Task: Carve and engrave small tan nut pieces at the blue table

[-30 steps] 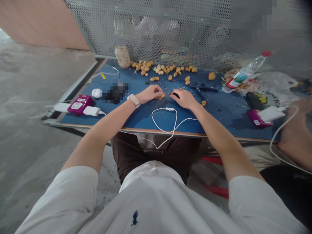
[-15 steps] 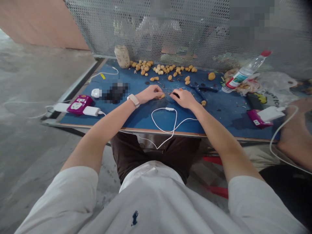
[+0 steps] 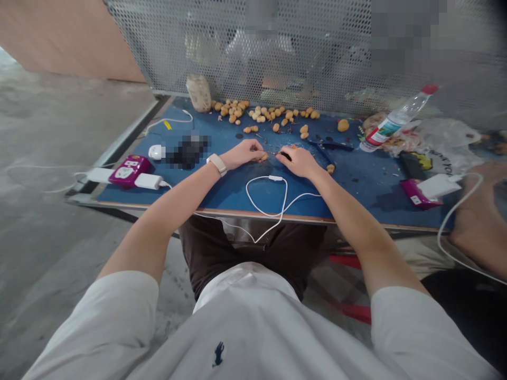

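My left hand (image 3: 249, 153), with a pale band at the wrist, pinches a small tan gourd-like piece (image 3: 265, 157) between thumb and fingertips, low over the blue table. Facing it from the right, my right hand (image 3: 298, 159) is closed around a tool with a black handle (image 3: 285, 155). The tool's thin end points left at the piece; whether they touch is too small to tell. Just right of that hand lie dark blue-handled pliers (image 3: 325, 153), spread apart. Another tan lump (image 3: 330, 169) rests by one handle.
Several tan gourd-like pieces (image 3: 233, 108) line the back, beside a cloudy jar (image 3: 198, 93). A white cable (image 3: 283, 198) loops in front of my hands. Purple power strips (image 3: 130, 171) sit left and right. A leaning bottle (image 3: 390, 126) and another person's arm (image 3: 477, 211) are at right.
Both hands stay almost in place, the left still pinching the tan piece and the right still holding the black-handled tool. The view shifts very slightly.
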